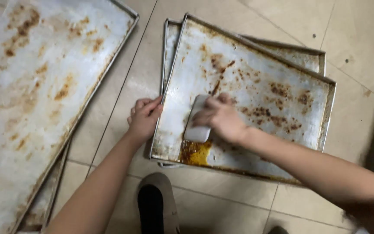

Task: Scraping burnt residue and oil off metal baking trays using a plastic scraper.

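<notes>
Fingers of the right hand [219, 118] are curled down over a pale grey rectangular scraper [197, 121], pressing it flat onto a stained, rectangular metal baking tray [282, 69] that lies on the beige tiled floor [360, 39]. Just below the scraper, near the tray's front rim, sits a patch of wet orange-brown residue [195, 152]. At the tray's left rim, the left hand [143, 118] pinches the raised edge, fingers closed on the metal with the thumb side uppermost. Underneath this tray lies a second metal tray [301, 54] of the same kind, its corners showing past the top tray's far and left edges. Well apart to the left of the scraped tray, a larger rust-spotted metal sheet tray [35, 86] rests on another tray whose edge peeks out beneath it. Below the scraped tray's front rim, a grey shoe with a dark opening [156, 203] stands on the floor between the two forearms.
</notes>
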